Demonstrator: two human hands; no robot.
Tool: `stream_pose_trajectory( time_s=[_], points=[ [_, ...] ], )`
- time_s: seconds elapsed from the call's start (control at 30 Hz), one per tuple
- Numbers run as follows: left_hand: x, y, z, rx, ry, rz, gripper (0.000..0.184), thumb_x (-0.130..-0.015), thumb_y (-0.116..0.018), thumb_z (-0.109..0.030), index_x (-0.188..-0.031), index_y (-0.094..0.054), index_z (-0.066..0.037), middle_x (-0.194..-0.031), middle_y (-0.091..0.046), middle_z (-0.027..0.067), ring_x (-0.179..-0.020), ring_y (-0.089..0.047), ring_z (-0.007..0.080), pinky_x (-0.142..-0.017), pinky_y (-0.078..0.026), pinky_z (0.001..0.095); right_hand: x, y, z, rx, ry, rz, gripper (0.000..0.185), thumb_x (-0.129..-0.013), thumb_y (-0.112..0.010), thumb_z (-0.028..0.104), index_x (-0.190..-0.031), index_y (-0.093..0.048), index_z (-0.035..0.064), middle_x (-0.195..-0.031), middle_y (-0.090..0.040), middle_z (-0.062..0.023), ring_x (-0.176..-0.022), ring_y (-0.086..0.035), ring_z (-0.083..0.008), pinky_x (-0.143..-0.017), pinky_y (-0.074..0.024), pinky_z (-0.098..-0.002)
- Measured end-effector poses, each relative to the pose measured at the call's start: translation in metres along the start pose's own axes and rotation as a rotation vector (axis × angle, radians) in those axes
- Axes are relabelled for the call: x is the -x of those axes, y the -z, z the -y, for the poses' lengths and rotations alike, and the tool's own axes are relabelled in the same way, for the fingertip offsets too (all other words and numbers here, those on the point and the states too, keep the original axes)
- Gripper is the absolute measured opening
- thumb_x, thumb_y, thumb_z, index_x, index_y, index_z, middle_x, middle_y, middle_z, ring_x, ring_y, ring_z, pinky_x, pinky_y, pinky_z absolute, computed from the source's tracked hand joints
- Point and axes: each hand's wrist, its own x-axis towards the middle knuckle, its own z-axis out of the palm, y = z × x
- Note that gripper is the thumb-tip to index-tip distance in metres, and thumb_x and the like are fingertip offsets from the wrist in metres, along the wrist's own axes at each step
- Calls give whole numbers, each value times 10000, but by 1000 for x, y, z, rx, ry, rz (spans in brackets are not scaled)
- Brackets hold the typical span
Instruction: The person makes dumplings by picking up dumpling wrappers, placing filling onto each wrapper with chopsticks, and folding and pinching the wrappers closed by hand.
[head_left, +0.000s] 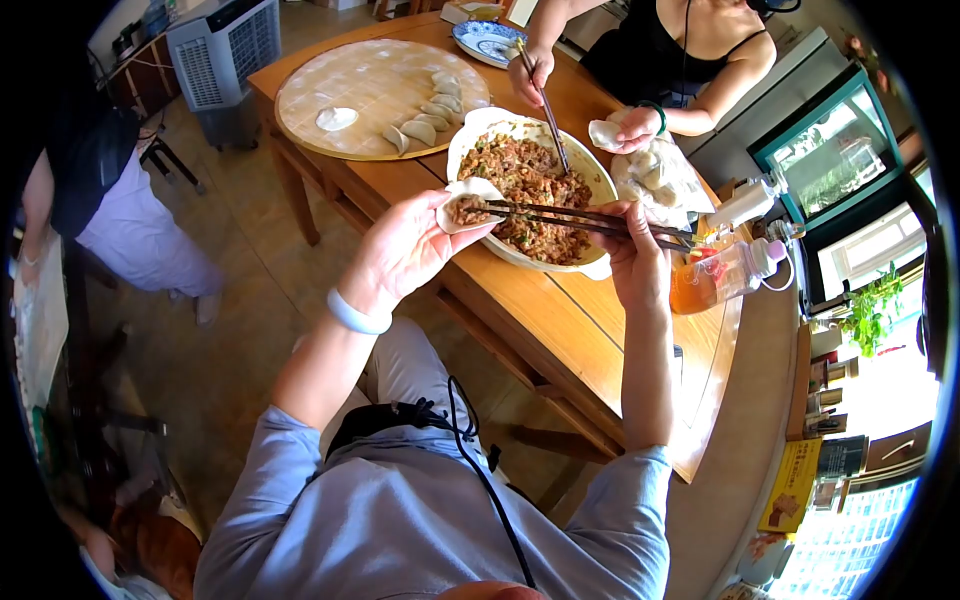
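In my left hand (400,248) lies a round dumpling wrapper (479,188) with a lump of meat filling (468,210) on it. My right hand (637,252) grips a pair of dark chopsticks (570,218), whose tips touch that filling. Just beyond my hands stands a white bowl (463,150) of chopped meat and vegetable filling (520,175). Across the table, a co-worker's one hand (535,75) dips chopsticks (548,115) into the same bowl. The co-worker's other hand (640,128) holds another wrapper (604,134).
A floured round board (350,85) carries several folded dumplings (420,131) and a flat wrapper (337,119). Behind it is a blue-and-white plate (487,42). A plastic bag of wrappers (655,178) and a bottle of amber liquid (715,279) stand right of the bowl. Another person (145,215) stands at left.
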Motion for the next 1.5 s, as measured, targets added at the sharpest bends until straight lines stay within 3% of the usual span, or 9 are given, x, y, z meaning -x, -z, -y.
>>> stream_pose_trajectory(
  time_s=[0.17, 0.6, 0.73, 1.2, 1.3, 1.4, 1.5],
  points=[
    [5, -4, 1, -36, -2, 25, 329, -920, -331, -90, -1169, -385, 119, -1171, -489, 243, -1093, -500, 337, -968, -428, 424, -5, 11, 7, -37, 19, 8, 316, -938, -428, 260, -891, -564, -22, -868, -605, -155, -747, -605, -209, -624, -527, -266],
    [3, 4, 8, -44, 46, 13, 363, -927, -316, -112, -1207, -368, 114, -1198, -486, 226, -1126, -481, 327, -981, -407, 425, -4, 10, 6, -66, 60, 102, 277, -925, -462, 226, -907, -564, -31, -865, -610, -147, -756, -627, -211, -610, -541, -269],
    [5, 1, 9, -45, 45, -11, 360, -928, -315, -114, -1202, -372, 112, -1196, -486, 225, -1114, -490, 319, -975, -414, 424, -1, 3, 8, 74, 63, 138, 270, -920, -473, 215, -919, -560, -40, -869, -612, -152, -756, -633, -219, -615, -543, -274],
    [13, 2, 6, -31, 49, 21, 347, -921, -328, -94, -1185, -371, 127, -1196, -476, 234, -1123, -479, 326, -985, -406, 419, -12, 23, 5, -92, 62, 42, 278, -916, -482, 238, -895, -566, -27, -838, -614, -141, -714, -611, -187, -600, -515, -255],
    [19, 5, 3, -20, 14, -25, 323, -919, -339, -90, -1149, -404, 129, -1170, -494, 230, -1095, -503, 316, -971, -424, 409, -11, 33, 12, 100, 149, -79, 264, -924, -467, 223, -895, -570, -18, -806, -630, -134, -680, -635, -176, -600, -547, -246],
    [30, 8, -4, -34, -15, -29, 326, -917, -351, -90, -1152, -402, 129, -1177, -490, 232, -1103, -498, 316, -971, -424, 409, -5, 38, 21, 400, 160, -61, 272, -918, -480, 229, -890, -575, -24, -802, -630, -129, -693, -641, -178, -610, -549, -251],
    [36, 8, -6, -33, -41, -42, 330, -914, -360, -90, -1156, -399, 131, -1187, -483, 233, -1108, -495, 316, -974, -422, 409, 1, 28, 19, 430, 160, -22, 291, -911, -495, 232, -902, -582, -45, -812, -631, -138, -699, -643, -193, -621, -547, -276]
  ],
)
